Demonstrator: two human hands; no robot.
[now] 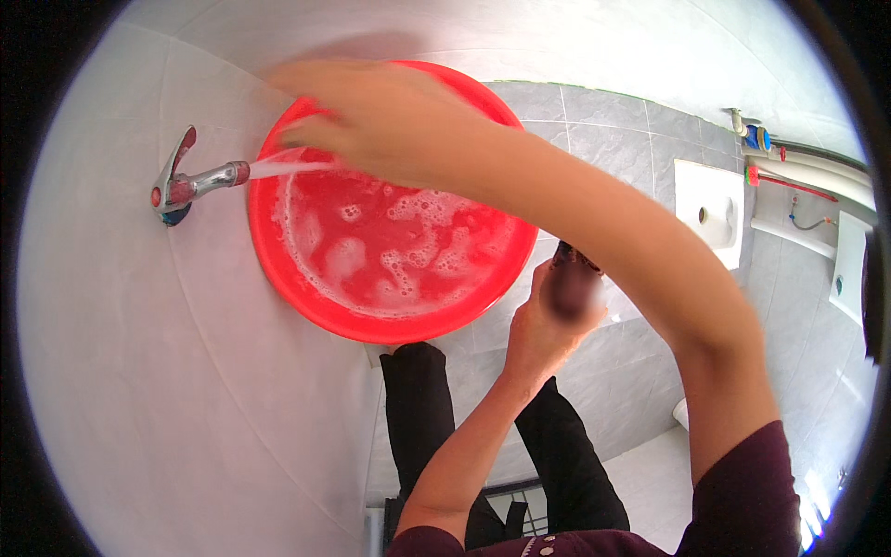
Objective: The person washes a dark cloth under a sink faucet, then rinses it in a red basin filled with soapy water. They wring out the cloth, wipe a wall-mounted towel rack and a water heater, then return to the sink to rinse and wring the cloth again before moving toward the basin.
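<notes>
My right hand (357, 116) reaches across to the left over a round red basin (362, 327) and close to its far rim. Its fingers are stretched out and apart, partly smeared by motion, and nothing shows in them. Foamy, soapy water fills the basin. A metal tap (200, 183) on the left wall sends a stream of water (292, 168) into it, just under that hand. At the basin's right side my left hand (541, 336) is closed around a dark brown, rounded thing (573, 286). Its outline is blurred, and my right forearm passes just above it.
Grey tiles (608, 116) cover the floor beyond the basin. At the far right are a white squat toilet pan (710, 213), a blue valve (758, 138) and pipes along the wall. My legs in black trousers (418, 390) stand below the basin, beside the pale left wall (186, 371).
</notes>
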